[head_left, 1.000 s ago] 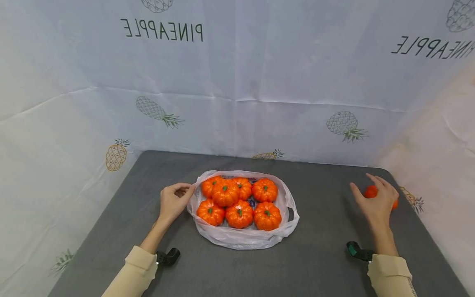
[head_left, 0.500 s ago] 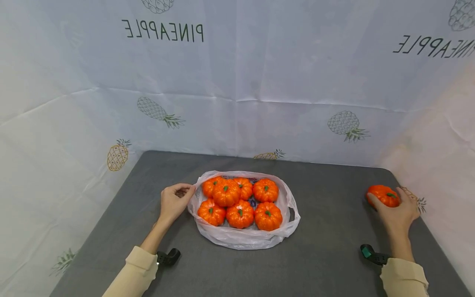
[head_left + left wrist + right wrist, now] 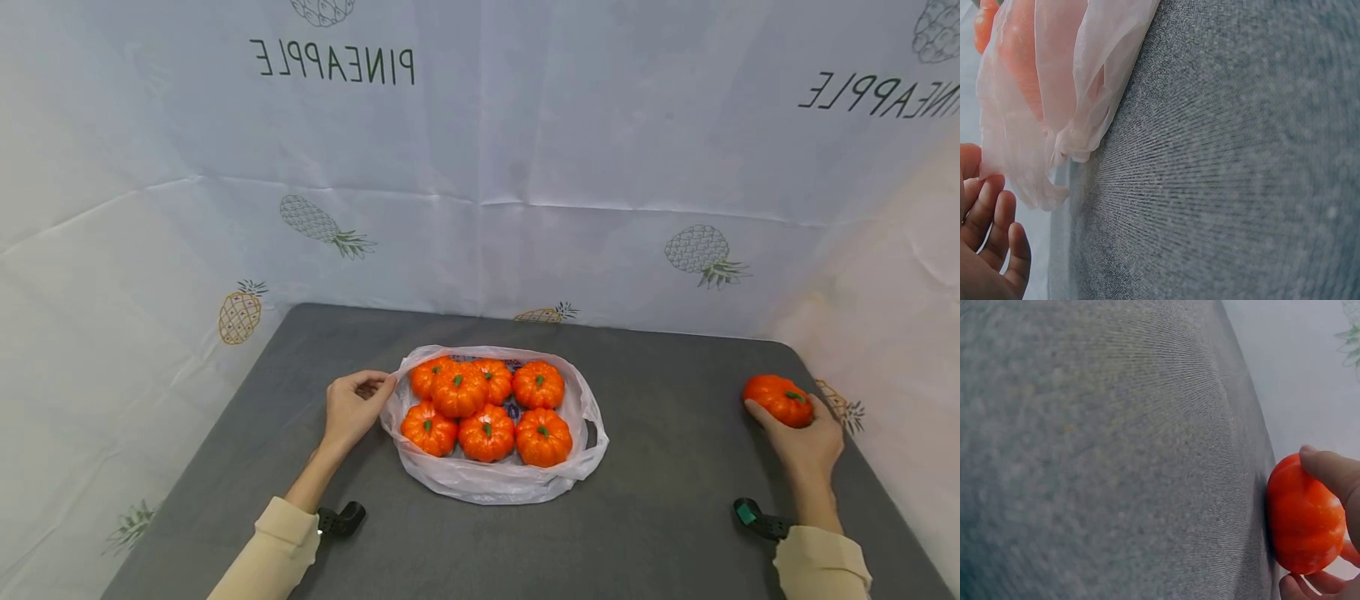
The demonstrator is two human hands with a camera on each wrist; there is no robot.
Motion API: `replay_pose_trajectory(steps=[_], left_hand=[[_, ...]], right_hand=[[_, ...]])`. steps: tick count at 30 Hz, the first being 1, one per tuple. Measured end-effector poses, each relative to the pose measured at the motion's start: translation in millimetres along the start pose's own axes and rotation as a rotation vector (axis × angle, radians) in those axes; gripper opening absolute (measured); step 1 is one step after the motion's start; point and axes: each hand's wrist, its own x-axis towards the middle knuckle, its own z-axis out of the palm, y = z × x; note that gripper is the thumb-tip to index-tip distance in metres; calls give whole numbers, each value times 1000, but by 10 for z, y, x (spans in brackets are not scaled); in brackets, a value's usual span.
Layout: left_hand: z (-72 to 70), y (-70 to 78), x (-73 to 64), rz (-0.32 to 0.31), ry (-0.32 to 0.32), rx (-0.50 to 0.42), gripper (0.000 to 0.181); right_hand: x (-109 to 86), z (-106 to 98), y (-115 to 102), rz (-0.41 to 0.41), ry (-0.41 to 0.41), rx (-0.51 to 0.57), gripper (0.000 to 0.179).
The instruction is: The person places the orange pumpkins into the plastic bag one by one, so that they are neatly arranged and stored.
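Observation:
A white plastic bag (image 3: 491, 483) lies spread on the table with its mouth up, and several small orange pumpkins (image 3: 487, 433) sit inside it. My left hand (image 3: 352, 408) pinches the left edge of the bag between thumb and index finger; in the left wrist view the other fingers (image 3: 1004, 225) are loosely bent below the film. Far to the right, my right hand (image 3: 810, 442) grips a single pumpkin (image 3: 776, 398) with a green stem. Seen from the right wrist, the thumb (image 3: 1329, 469) lies on one side of this pumpkin and fingertips on the opposite side.
The dark grey table (image 3: 660, 517) extends between the bag and the right hand. Behind it hangs a white curtain (image 3: 585, 150) printed with pineapples. At the bag's right end, a handle loop (image 3: 596, 429) sticks out.
My right hand has moved right, come round the lone pumpkin and taken hold of it. The pumpkin sits almost where it was. My left hand keeps its pinch on the bag.

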Motion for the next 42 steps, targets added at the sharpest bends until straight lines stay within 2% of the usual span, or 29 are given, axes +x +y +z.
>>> replay_pose_trajectory(steps=[4,10,17,23,32,42], left_hand=[[11,-6,2,3,-3,3,8],[16,-11,11,10,-2,-14,7],[12,2,10,7,-2,-26,8],[14,6,18,5,2,-13,8],[7,30,17,18,4,-21,8],[13,49,25,20,0,-25,9]], right_hand=[[5,-3,7,36,-8,2,90],[-22,19,-4,33,6,-8,87],[-101,56,-133,22,4,2,91],[-191,93,-274,-52,-23,29,94],[-371,152,-510,-148,-71,-36,90],[-647,225,-853,-282,-154,-1,91]])
